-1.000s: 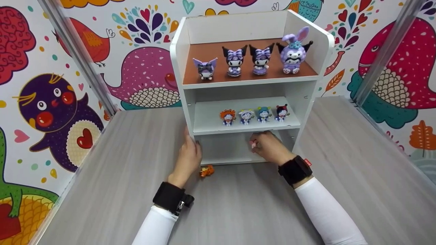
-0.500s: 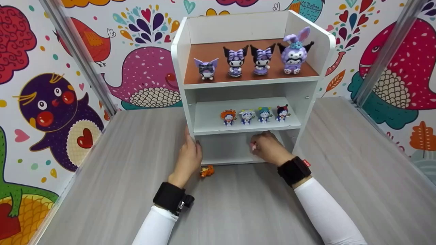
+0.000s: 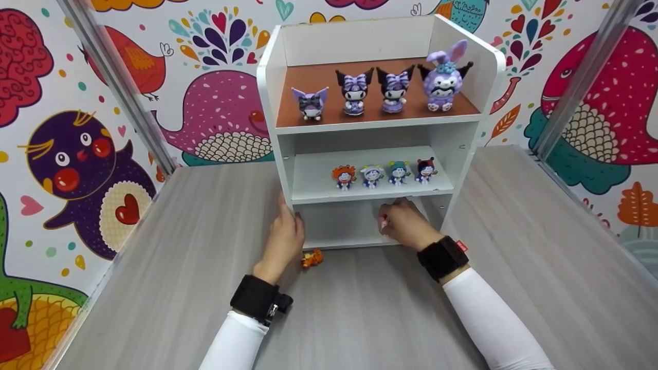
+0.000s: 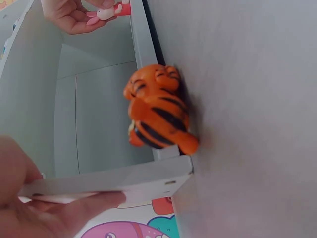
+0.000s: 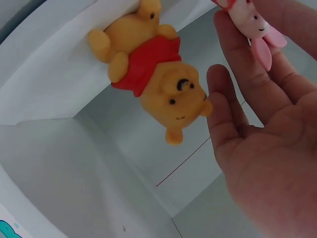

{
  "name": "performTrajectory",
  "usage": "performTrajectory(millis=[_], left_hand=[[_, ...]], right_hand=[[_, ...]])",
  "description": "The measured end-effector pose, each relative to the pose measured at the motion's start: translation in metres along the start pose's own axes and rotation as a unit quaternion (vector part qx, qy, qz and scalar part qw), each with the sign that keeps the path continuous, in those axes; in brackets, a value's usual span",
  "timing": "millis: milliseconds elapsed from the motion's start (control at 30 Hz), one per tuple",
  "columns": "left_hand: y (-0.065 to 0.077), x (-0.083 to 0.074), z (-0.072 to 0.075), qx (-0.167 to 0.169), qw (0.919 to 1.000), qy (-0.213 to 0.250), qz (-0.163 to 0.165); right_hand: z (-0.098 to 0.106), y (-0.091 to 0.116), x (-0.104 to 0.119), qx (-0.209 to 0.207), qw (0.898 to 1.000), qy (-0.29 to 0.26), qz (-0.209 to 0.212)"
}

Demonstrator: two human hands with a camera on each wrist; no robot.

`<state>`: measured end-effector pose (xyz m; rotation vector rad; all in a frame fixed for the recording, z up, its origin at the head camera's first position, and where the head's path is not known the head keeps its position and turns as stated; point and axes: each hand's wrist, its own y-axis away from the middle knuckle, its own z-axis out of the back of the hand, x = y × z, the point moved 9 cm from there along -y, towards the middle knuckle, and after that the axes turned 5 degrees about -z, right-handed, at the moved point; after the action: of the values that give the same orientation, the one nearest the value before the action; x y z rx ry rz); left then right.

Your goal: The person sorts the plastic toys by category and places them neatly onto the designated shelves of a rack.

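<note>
My right hand (image 3: pixel 408 221) reaches into the bottom tier of a white shelf unit (image 3: pixel 372 196) and pinches a small pink piglet figurine (image 3: pixel 383 223) with long ears. In the right wrist view, the piglet figurine (image 5: pixel 249 21) lies between thumb and fingers. Beside those fingers sits a yellow bear figurine (image 5: pixel 171 89) in a red shirt, hidden in the head view. My left hand (image 3: pixel 285 234) grips the unit's left side panel (image 4: pixel 109 179), thumb and fingers on opposite faces. An orange, black-striped tiger figurine (image 4: pixel 158 111) lies on the table in front of the lower left corner.
On the brown top tier stand several purple figurines (image 3: pixel 354 97), the tallest a rabbit-eared one (image 3: pixel 443 87) at right. Several small blue figurines (image 3: pixel 398 173) line the middle tier. A grey wood-grain table (image 3: pixel 360 318) supports everything, with patterned walls (image 3: pixel 216 113) behind and beside.
The right hand has turned slightly and covers a little more of the piglet figurine. The left hand and the tiger figurine stay where they were.
</note>
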<state>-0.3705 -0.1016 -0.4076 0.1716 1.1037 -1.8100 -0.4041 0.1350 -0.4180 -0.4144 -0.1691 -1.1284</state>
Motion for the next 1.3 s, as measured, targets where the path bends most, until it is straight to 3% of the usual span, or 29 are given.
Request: performTrajectory(millis=[467, 667, 800, 900, 1000, 1133, 1300], left_hand=[[0.0, -0.001, 0.0, 0.008, 1.0, -0.001, 0.005], [0.0, -0.001, 0.001, 0.004, 1.0, -0.001, 0.005], [0.0, 0.0, 0.0, 0.009, 0.9999, 0.005, 0.011], [0.0, 0.0, 0.001, 0.01, 0.9999, 0.006, 0.011], [0.0, 0.0, 0.002, 0.006, 0.9999, 0.004, 0.008], [-0.001, -0.002, 0.003, -0.001, 1.0, -0.006, -0.002], [0.0, 0.001, 0.001, 0.005, 0.9999, -0.004, 0.01]], right_hand=[[0.001, 0.0, 0.006, -0.012, 0.999, 0.042, 0.027], [0.008, 0.002, 0.014, 0.002, 0.999, 0.05, 0.016], [0.015, 0.008, 0.032, -0.013, 0.998, 0.049, 0.035], [0.015, 0.015, 0.055, -0.031, 0.995, 0.053, 0.077], [0.001, 0.022, 0.08, -0.025, 0.989, 0.057, 0.134], [-0.037, 0.033, 0.11, 0.035, 0.974, 0.081, 0.208], [-0.074, 0.043, 0.123, 0.086, 0.961, 0.121, 0.234]])
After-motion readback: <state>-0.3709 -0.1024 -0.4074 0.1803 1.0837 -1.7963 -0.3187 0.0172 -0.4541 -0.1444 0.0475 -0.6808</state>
